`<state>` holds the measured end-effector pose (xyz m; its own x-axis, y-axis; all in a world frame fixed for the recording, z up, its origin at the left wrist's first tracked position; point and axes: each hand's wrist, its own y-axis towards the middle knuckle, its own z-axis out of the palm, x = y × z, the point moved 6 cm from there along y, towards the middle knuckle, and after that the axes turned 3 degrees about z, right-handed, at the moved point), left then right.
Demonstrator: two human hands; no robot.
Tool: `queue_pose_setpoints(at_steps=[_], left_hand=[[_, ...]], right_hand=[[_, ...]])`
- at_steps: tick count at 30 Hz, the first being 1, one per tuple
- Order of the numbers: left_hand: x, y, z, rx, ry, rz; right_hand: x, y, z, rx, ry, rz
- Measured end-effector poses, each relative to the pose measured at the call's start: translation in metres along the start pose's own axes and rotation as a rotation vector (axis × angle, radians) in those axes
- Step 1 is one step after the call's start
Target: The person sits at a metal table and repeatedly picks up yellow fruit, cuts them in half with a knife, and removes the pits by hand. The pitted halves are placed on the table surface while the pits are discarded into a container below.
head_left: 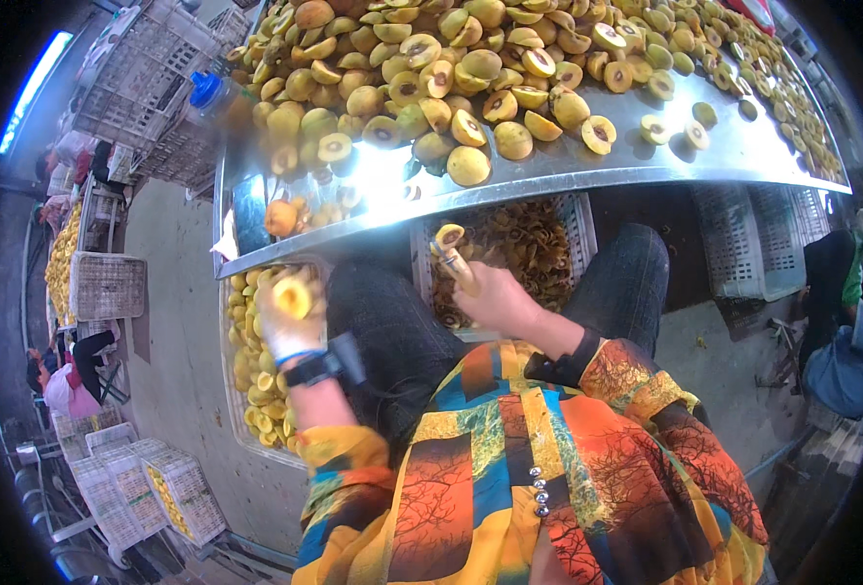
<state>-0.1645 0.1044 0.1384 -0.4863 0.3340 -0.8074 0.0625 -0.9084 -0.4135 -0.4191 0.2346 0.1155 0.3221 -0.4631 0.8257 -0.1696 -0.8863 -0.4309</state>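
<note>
Yellow fruit half [293, 298], patchwork-patterned shirt [612, 453]

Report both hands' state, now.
Left hand: at a fruit half, blurred; grip cannot be told.
Right hand: closed on a small tool, fruit piece at its tip.

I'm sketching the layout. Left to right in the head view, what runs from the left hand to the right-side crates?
Left hand, left thigh, hand tool, right hand, right thigh, pale crates.

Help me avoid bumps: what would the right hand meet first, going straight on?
Beyond its pale-handled tool and the yellow fruit piece at the tip, probably the shiny metal table's near edge; depth unclear.
</note>
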Motion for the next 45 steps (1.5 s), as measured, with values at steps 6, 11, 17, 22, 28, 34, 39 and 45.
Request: queue_pose_setpoints(at_steps=[6,11,17,22,28,34,39,45], left_hand=[[-0.051,0.024,-0.096,-0.23,1.527,0.583],[0.009,-0.02,0.135,0.21,1.555,1.052],[0.127,0.003,0.27,0.417,1.865,0.563],[0.133,0.015,0.275,0.396,1.762,0.5],[0.053,0.025,0.216,0.318,0.966,0.88],[0.095,-0.007,0.256,0.593,1.77,0.566],[0.154,0.03,0.273,0.252,1.833,0.321],[0.126,0.016,0.27,0.426,1.737,0.428]], right_hand=[[-0.062,0.027,0.003,0.048,-0.41,0.076],[-0.049,0.023,-0.006,-0.017,-0.358,0.04],[-0.088,0.033,0.006,-0.06,-0.392,-0.187],[-0.075,0.021,-0.017,-0.107,-0.338,-0.092],[-0.04,-0.004,-0.036,-0.09,-0.2,0.061],[-0.048,-0.003,-0.024,-0.123,-0.203,-0.001],[-0.06,-0.007,-0.026,-0.074,-0.255,-0.082],[-0.052,-0.032,-0.058,-0.229,-0.131,0.034]])
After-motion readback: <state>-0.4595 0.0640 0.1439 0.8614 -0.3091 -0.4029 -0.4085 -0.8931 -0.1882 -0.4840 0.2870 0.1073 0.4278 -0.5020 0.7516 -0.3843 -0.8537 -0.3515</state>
